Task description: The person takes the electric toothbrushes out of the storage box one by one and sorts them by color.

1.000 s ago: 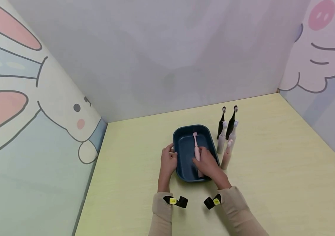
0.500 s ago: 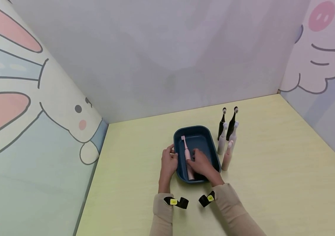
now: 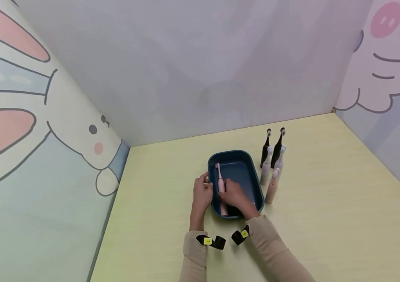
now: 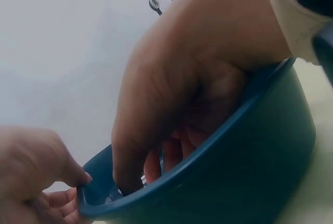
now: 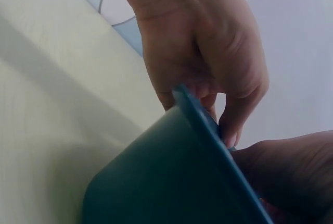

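A pink electric toothbrush (image 3: pixel 221 185) lies lengthwise along the left wall of a dark blue bin (image 3: pixel 241 156), its head towards the far end. My right hand (image 3: pixel 234 195) reaches into the bin and holds the toothbrush by its handle, with the thumb across it; the wrist views hide the toothbrush behind the wall and hands. At the left rim, my left hand (image 3: pixel 202 194) grips the bin. In the right wrist view the left hand's thumb (image 5: pixel 229 127) hooks over the edge while the other fingers stay outside.
Right of the bin several electric toothbrushes stand upright, close together: black ones (image 3: pixel 276 150) at the back, pale ones (image 3: pixel 265 172) in the middle, and a pink one (image 3: pixel 272 188) in front. A pale wall (image 3: pixel 200 94) borders the back of the light wooden table (image 3: pixel 161 203).
The pink toothbrush has moved from the middle of the bin to its left side, together with my right hand. My left hand stays at the rim.
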A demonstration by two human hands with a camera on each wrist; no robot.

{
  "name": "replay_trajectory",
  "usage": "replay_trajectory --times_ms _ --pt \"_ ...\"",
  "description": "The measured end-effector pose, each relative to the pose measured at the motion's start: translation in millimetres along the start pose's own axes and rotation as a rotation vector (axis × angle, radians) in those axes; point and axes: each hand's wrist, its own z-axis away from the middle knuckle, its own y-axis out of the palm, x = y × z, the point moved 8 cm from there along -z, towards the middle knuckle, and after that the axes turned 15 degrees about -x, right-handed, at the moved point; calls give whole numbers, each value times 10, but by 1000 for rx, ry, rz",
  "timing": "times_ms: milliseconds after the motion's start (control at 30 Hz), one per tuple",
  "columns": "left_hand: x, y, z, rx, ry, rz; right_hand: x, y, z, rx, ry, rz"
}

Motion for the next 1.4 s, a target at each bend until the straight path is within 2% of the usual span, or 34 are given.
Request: replay_trajectory --times_ms 333,600,800,1000,1233,1400 --pt "20 29 1 10 -14 -10 -58 -20 -30 -11 31 -90" --pt "-35 19 20 -9 37 -13 -52 -102 -2 -47 16 -186" --pt "-13 34 5 14 2 -17 76 -291 60 -133 -73 -263" --pt "27 35 -14 25 -31 -30 248 -528 210 -209 -183 -312" --pt "-9 -4 -22 3 2 -18 426 -760 438 -265 -298 -380" --pt "-6 -8 -18 2 -1 -14 473 -896 621 -314 -368 -403"
